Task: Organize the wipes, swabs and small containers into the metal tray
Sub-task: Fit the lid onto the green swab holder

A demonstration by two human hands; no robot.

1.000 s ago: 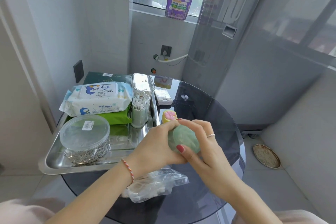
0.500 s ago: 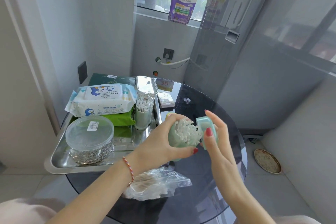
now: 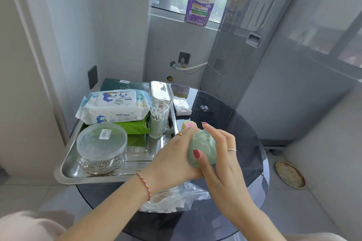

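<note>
A round pale green swab container (image 3: 202,147) sits above the glass table, just right of the metal tray (image 3: 68,168). My left hand (image 3: 170,160) wraps its body from the left. My right hand (image 3: 219,154) presses on its green lid from the right. The tray holds a white baby wipes pack (image 3: 115,106) on a green wipes pack (image 3: 135,126), a clear tub of metal pins (image 3: 101,147) and a tall clear swab holder (image 3: 159,117) with its flip lid up. A clear bag of cotton swabs (image 3: 174,200) lies under my wrists.
A small yellow and pink container (image 3: 188,124) stands behind my left hand. A small flat white box (image 3: 181,106) lies on the round dark glass table (image 3: 244,123). A dark green box (image 3: 121,84) sits behind the tray. A purple detergent pouch (image 3: 201,2) leans on the windowsill.
Half a second ago my right hand held the green lid off and the swabs showed. Now the lid is back on the container, with both hands around it.
</note>
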